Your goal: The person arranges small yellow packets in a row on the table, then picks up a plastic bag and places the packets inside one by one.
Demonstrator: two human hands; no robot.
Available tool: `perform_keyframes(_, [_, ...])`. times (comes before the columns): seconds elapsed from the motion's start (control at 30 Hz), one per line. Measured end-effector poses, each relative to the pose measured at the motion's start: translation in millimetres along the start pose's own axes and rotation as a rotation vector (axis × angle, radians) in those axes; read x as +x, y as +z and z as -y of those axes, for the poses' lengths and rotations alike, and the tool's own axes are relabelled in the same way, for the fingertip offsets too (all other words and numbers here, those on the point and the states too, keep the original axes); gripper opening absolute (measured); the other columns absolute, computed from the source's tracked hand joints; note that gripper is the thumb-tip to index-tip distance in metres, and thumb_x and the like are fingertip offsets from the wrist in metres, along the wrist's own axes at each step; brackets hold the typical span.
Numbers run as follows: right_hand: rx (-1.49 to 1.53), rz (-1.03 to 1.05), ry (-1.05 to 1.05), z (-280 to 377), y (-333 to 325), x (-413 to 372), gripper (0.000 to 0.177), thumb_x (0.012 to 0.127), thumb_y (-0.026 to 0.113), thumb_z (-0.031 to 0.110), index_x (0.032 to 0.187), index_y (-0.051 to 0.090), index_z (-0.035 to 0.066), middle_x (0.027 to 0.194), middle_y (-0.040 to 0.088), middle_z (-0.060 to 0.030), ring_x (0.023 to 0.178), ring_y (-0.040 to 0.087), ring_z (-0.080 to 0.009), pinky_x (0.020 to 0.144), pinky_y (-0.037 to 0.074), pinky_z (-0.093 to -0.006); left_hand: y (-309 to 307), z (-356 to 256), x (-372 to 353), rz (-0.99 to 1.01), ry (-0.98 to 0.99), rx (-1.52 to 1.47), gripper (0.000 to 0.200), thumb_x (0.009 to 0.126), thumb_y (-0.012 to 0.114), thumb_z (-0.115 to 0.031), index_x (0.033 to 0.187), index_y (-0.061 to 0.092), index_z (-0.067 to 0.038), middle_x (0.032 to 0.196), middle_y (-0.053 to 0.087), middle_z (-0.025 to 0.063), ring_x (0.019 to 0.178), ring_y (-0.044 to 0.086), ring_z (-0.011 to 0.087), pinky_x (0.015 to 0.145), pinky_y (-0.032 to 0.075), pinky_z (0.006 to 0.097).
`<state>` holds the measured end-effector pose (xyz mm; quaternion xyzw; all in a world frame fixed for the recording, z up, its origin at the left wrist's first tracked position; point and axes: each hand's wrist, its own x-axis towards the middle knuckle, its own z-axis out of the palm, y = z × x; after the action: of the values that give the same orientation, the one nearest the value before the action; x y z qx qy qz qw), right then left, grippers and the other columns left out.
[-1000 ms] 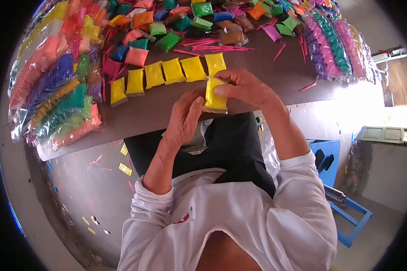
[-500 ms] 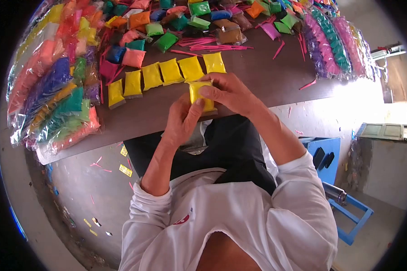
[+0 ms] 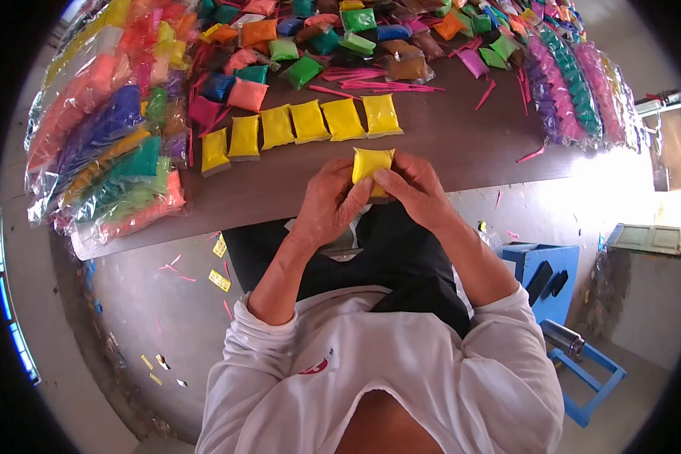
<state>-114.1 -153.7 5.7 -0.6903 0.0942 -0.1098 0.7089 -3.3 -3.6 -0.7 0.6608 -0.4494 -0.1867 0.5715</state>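
Between both hands I hold a small yellow packet [image 3: 372,163] upright, just above the table's near edge. My left hand [image 3: 330,198] grips its left side, with the thumb across its lower front. On the other side, my right hand [image 3: 418,189] pinches the right edge, thumb pressed on the front. Fingers behind the packet are hidden. Beyond my hands lies a slanting row of several similar yellow packets [image 3: 308,121], set side by side on the brown table [image 3: 461,144].
Clear bags of coloured packets [image 3: 91,159] pile up at the left. More bagged strips [image 3: 567,91] stand at the right. Loose packets [image 3: 303,72] and pink plastic strips [image 3: 386,82] cover the back. A blue stool [image 3: 594,378] with a metal flask [image 3: 561,337] is at lower right.
My right hand has shifted from the packet's upper front to its right edge, and the packet now faces me more fully. The view has moved slightly, shifting the scene rightward.
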Motion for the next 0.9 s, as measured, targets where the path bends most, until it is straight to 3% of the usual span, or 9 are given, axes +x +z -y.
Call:
perform_keyframes(0.23, [-0.101,0.064,-0.061,-8.0,-7.9,-1.4,0.026,0.098,0.058,0.022,0.112,0.057,0.0,0.094,0.06,-0.0004,0.083,0.053,-0.0061,0.074,0.047,-0.0231,-2.2,2.2,-0.5,0.05,0.006,0.025,0.029,0.094,0.056,-0.028,0.09,0.065,0.0,0.091,0.063,0.0192,0.088,0.058,0.0374,0.077,0.047,0.0428])
perform_keyframes(0.33, [-0.006,0.132,-0.018,-7.1,-9.5,-0.5,0.026,0.098,0.059,0.021,0.112,0.057,0.0,0.093,0.06,-0.0005,0.084,0.053,-0.0064,0.075,0.048,-0.0236,-3.9,3.4,-0.6,0.07,0.066,0.029,0.03,0.094,0.057,-0.029,0.086,0.065,0.0,0.087,0.063,0.0185,0.086,0.058,0.0361,0.076,0.047,0.042])
perform_keyframes(0.53, [-0.06,0.28,0.031,-4.2,-13.1,4.1,0.024,0.099,0.056,0.021,0.112,0.057,0.0,0.09,0.057,0.0003,0.081,0.05,-0.0065,0.07,0.045,-0.0236,-2.6,7.4,-4.0,0.031,0.026,-0.119,0.036,0.094,0.057,-0.032,0.085,0.065,0.001,0.081,0.061,0.0165,0.081,0.055,0.0312,0.075,0.046,0.0394])
perform_keyframes(0.67, [-0.178,0.177,-0.039,-0.2,-7.7,1.4,0.022,0.1,0.055,0.021,0.109,0.057,0.001,0.087,0.056,-0.0001,0.077,0.047,-0.0073,0.066,0.044,-0.0241,3.5,5.7,-7.8,-0.042,-0.158,-0.249,0.037,0.096,0.055,-0.032,0.086,0.065,0.002,0.083,0.061,0.0169,0.08,0.054,0.0293,0.072,0.047,0.0366])
perform_keyframes(0.9, [-0.159,0.142,-0.099,-4.5,-7.0,1.0,0.025,0.1,0.054,0.026,0.104,0.058,0.001,0.083,0.056,-0.0012,0.074,0.047,-0.0073,0.063,0.043,-0.024,0.8,6.5,-5.5,0.028,-0.088,-0.146,0.036,0.097,0.054,-0.029,0.088,0.064,0.004,0.094,0.059,0.0149,0.08,0.056,0.0207,0.069,0.047,0.0313])
